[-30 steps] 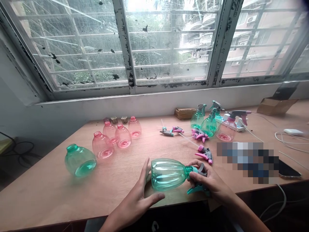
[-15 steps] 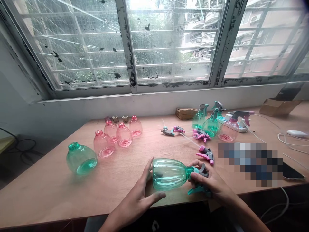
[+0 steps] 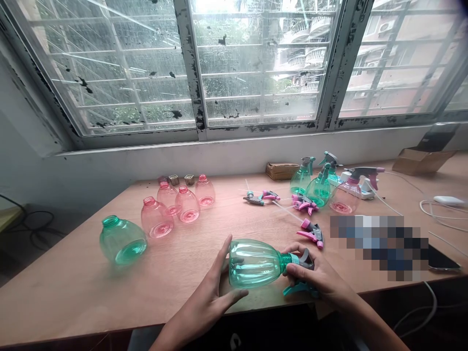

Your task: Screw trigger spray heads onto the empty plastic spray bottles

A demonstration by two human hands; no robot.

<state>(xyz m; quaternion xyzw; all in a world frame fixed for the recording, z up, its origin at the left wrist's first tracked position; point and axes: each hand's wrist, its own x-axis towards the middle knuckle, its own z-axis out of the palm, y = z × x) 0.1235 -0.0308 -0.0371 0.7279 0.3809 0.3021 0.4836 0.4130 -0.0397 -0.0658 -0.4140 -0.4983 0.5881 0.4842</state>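
Note:
A clear green spray bottle [image 3: 254, 263] lies sideways between my hands over the table's front part, its base to the left. My left hand [image 3: 208, 287] cups the base, thumb stretched along the near side and fingers at the far side, some partly behind the plastic. Closed around the neck and collar of the grey and teal spray head is my right hand [image 3: 318, 275]. The head's teal trigger [image 3: 300, 288] points down toward me. Just beyond, a loose pink and grey spray head [image 3: 311, 234] lies on the table.
A green bottle without a head [image 3: 122, 241] and several open pink bottles [image 3: 157, 219] stand left. More loose spray heads [image 3: 305, 204] lie centre-right, before several headed bottles [image 3: 318, 187]. Right are a phone [image 3: 444, 258], cables and a cardboard box [image 3: 420, 161]. The wooden table [image 3: 91, 297] ends near me.
Both hands and the green spray bottle have shifted very slightly left in the picture, and the whole view has drifted a little the same way. The grip looks the same.

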